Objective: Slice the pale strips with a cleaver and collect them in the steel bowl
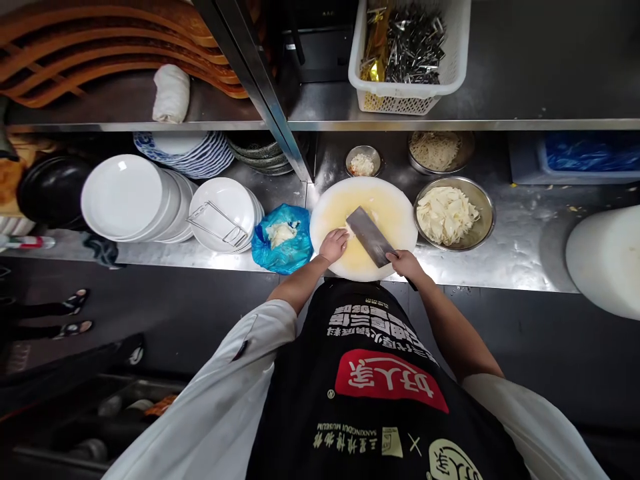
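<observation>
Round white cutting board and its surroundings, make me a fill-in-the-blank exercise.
The right hand grips the broad grey metal cleaver by its ____.
In the picture, the crumpled blue plastic bag sits ____ of the round white cutting board.
The white plastic basket stands on the upper metal ____.
handle; left; shelf

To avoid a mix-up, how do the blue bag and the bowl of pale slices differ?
The blue bag is crumpled plastic; the bowl of pale slices is shiny metal. The bag lies left of the board, the bowl right. The bowl shows a larger heap than the bag. Both are open on top.
</observation>
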Available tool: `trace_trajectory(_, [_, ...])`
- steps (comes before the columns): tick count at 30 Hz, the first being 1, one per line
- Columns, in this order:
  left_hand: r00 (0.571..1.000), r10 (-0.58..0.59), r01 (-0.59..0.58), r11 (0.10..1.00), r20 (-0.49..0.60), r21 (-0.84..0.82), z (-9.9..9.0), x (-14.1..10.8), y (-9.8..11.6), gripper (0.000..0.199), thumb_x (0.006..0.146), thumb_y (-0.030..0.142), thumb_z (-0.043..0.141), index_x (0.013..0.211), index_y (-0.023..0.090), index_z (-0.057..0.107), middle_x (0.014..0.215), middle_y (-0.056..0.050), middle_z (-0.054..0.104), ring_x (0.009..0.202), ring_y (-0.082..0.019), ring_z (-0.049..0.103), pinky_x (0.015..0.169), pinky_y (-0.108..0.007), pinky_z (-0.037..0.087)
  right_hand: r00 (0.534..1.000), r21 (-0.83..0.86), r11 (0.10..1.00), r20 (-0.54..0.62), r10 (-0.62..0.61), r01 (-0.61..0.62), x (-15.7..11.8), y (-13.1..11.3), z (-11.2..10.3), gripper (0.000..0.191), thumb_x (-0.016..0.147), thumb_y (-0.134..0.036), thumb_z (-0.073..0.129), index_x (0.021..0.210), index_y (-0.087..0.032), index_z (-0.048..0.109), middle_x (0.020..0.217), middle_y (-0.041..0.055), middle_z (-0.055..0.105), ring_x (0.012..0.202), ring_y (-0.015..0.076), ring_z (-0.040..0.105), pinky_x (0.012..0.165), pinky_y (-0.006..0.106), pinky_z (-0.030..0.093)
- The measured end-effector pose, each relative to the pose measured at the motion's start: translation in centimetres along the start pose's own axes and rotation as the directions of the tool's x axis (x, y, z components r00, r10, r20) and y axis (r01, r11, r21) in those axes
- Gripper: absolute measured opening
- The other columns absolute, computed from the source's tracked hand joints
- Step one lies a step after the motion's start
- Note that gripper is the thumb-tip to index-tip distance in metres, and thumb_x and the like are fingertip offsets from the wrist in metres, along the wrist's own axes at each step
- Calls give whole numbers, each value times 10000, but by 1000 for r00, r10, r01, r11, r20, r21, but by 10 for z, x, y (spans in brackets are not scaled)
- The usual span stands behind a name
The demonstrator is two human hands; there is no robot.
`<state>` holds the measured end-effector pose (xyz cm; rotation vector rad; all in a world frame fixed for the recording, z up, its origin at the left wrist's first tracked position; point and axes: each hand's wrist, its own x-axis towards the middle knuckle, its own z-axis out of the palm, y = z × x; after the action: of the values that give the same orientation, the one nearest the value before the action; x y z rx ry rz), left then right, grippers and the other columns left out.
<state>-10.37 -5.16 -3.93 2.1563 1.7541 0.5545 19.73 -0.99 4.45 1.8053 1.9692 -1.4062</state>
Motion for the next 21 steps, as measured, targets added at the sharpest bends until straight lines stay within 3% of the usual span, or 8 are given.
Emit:
trace_trajectory(5, [1000,4,-4,1000,0,18,5,-3,-4,336,928,170,507,1223,176,668,1346,-102,617,1285,-240,546,1163,-475,420,997,20,997,-8,73,-73,25,4,-30,352,973,-468,518,880,-153,644,552,-1,568,466,127,496,498,231,364])
trace_trajectory(9, [1000,-15,16,999,-23,34,4,1,-4,312,916,176,531,1187,181,687,1300,-97,630,1246,-242,557,1129,-453,449,997,-169,985,-70,19,-31,33,4,-46,367,982,-451,517,945,-123,678,711,76,673,643,169,611,594,239,407])
trace_trajectory(13, [1000,-13,13,996,1,89,1,15,-6,293,862,151,589,1130,163,707,1204,-119,654,1180,-261,576,1071,-423,494,993,-394,919,-104,-50,5,20,-7,-36,375,1020,-393,434,1013,-114,685,972,160,721,904,233,663,728,266,420])
trace_trajectory(17, [995,38,-52,988,95,147,-7,20,-13,291,849,118,588,1110,151,714,1176,-122,665,1151,-266,594,1049,-408,508,997,-470,881,-25,-68,48,-7,-14,-17,330,1032,-312,388,1127,-125,643,985,151,724,888,230,674,745,275,414])
trace_trajectory(21, [984,131,-147,980,124,132,-13,3,-18,288,920,153,541,1158,144,702,1240,-119,656,1203,-250,589,1094,-403,487,999,-521,853,-14,-51,37,-38,-12,-1,347,1049,-312,343,1140,-133,626,973,151,723,878,239,684,751,287,416])
